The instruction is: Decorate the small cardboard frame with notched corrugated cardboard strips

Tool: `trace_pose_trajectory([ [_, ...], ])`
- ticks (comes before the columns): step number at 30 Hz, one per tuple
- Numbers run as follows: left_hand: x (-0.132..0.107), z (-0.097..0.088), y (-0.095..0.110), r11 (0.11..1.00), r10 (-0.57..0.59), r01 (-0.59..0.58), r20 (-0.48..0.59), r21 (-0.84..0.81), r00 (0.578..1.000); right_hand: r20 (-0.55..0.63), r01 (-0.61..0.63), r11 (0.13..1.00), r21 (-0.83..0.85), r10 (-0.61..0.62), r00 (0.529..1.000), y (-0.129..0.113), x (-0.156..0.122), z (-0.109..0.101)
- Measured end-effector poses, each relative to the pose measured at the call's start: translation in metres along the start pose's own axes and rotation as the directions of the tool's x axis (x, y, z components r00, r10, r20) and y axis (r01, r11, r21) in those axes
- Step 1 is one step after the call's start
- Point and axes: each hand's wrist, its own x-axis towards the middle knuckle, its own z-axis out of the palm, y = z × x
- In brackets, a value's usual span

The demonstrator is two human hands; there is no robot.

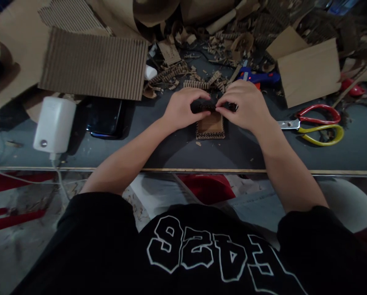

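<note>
A small square cardboard piece (pixel 210 128) with corrugated edging lies on the dark table (pixel 177 151) in front of me. Over its far edge both hands pinch a short dark corrugated strip (pixel 207 107). My left hand (pixel 183 108) grips the strip's left end with closed fingers. My right hand (pixel 246 107) pinches its right end. The strip's middle shows between my thumbs; its ends are hidden by my fingers.
Red and yellow scissors (pixel 317 123) lie right of my right hand. A blue glue gun (pixel 258 77) rests behind it. A corrugated sheet (pixel 94 63), a phone (pixel 105 119) and a white charger (pixel 54 125) are at the left. Cardboard scraps (pixel 195 76) cover the back.
</note>
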Motion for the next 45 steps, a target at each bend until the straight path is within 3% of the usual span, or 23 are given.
trace_pose_trajectory([
  [15,0.002,0.009,0.0,0.998,-0.055,0.054,-0.035,-0.022,0.998,0.059,-0.122,0.992,-0.045,0.124,0.99,-0.014,0.003,-0.004],
  [21,0.0,0.009,0.002,0.993,-0.121,0.121,-0.03,-0.012,0.992,0.041,-0.109,0.993,-0.044,0.111,0.993,-0.013,0.003,0.001],
  [25,0.001,0.006,0.001,0.993,-0.12,0.119,-0.03,-0.006,0.992,0.08,-0.084,0.995,-0.05,0.088,0.993,-0.008,0.003,0.006],
  [37,0.002,0.006,0.0,0.99,-0.139,0.14,-0.053,0.011,0.989,-0.015,-0.13,0.989,-0.073,0.129,0.992,-0.015,0.0,0.003],
  [45,0.0,0.008,-0.003,0.992,-0.124,0.126,-0.093,0.016,0.988,0.019,-0.146,0.989,-0.037,0.147,0.989,-0.023,0.004,0.002],
])
